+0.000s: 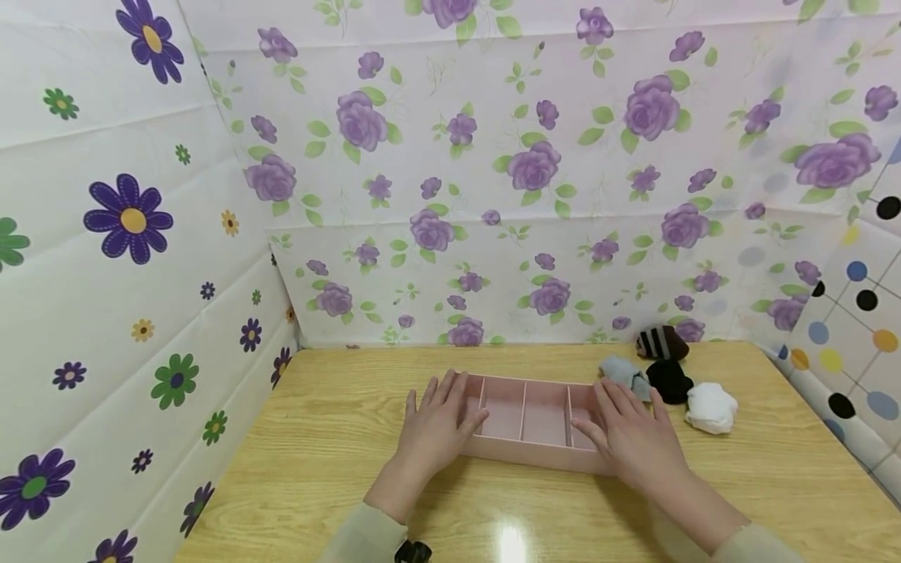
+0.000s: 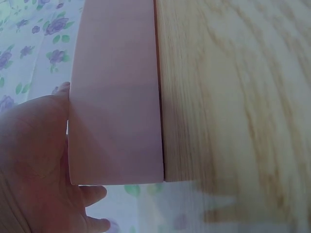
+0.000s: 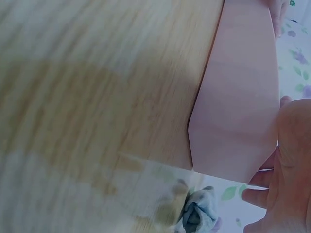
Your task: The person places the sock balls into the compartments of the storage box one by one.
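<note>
- Nearest to the camera are two light sleeves [image 1: 366,539], at the lower edge of the head view; by the left one there is a small black object [image 1: 413,552], of which only a part is visible.
- Between the forearms, a bright reflection of light lies on the wood-patterned table [image 1: 317,453].
- Left hand [image 1: 438,422] is at the left end of the box, with fingers rather straight and thumb spread away from them over the front rim; it touches the box and does not close around it.
- Right hand [image 1: 637,434] is placed similarly at the right end, also wide, with the thumb reaching over the front rim.
- Between both hands stands the pink box [image 1: 528,455], flat on the table, its open side upward; thin dividers separate its compartments in a row.
- Beyond the right hand are four small cloth bundles: white [image 1: 711,408], then black [image 1: 669,381], then grey [image 1: 619,371], close to the fingers, and farthest a dark striped one [image 1: 662,342]. Whether the fingers touch the grey bundle, one cannot tell.
- Behind the table hangs a white sheet with purple roses [image 1: 436,156]; at its left, a sheet with daisies [image 1: 63,297]; at its right, one with coloured dots [image 1: 859,336].
</note>
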{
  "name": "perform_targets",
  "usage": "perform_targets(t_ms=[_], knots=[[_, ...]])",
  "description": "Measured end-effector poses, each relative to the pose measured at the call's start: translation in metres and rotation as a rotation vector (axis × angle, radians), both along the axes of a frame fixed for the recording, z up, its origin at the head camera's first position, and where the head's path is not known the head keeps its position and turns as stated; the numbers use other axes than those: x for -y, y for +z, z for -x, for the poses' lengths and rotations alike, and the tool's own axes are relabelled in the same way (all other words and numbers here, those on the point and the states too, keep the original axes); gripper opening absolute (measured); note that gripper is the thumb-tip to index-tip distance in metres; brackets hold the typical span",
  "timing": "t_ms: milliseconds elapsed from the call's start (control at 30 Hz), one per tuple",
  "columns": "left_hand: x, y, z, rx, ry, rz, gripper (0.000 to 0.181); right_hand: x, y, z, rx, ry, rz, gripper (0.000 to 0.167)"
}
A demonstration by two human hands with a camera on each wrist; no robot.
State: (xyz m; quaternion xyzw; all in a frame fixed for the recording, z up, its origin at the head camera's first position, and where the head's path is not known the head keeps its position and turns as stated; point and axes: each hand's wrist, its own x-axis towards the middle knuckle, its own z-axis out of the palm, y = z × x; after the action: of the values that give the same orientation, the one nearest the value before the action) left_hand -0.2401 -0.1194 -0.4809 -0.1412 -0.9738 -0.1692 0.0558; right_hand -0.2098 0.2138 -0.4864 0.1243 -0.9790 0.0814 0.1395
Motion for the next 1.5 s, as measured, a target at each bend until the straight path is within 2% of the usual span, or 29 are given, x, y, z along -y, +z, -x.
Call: perform_targets(t_ms=[267,733,1000,1500], knots=[[0.001,-0.001,0.004,0.0,0.017,-0.029,0.082,-0.001,-0.001,0.015,0.01,0.023,-0.019,0.086],[0.006,-0.005,0.014,-0.007,0.041,-0.053,0.083,0.002,0.001,0.031,0.049,0.085,0.032,0.081],[0.009,-0.009,0.019,-0.025,0.049,-0.072,0.081,0.003,0.002,0.04,0.073,0.094,0.044,0.083],[0.013,-0.014,0.022,-0.039,0.076,-0.114,0.088,0.002,0.001,0.043,0.073,0.102,0.094,0.081]])
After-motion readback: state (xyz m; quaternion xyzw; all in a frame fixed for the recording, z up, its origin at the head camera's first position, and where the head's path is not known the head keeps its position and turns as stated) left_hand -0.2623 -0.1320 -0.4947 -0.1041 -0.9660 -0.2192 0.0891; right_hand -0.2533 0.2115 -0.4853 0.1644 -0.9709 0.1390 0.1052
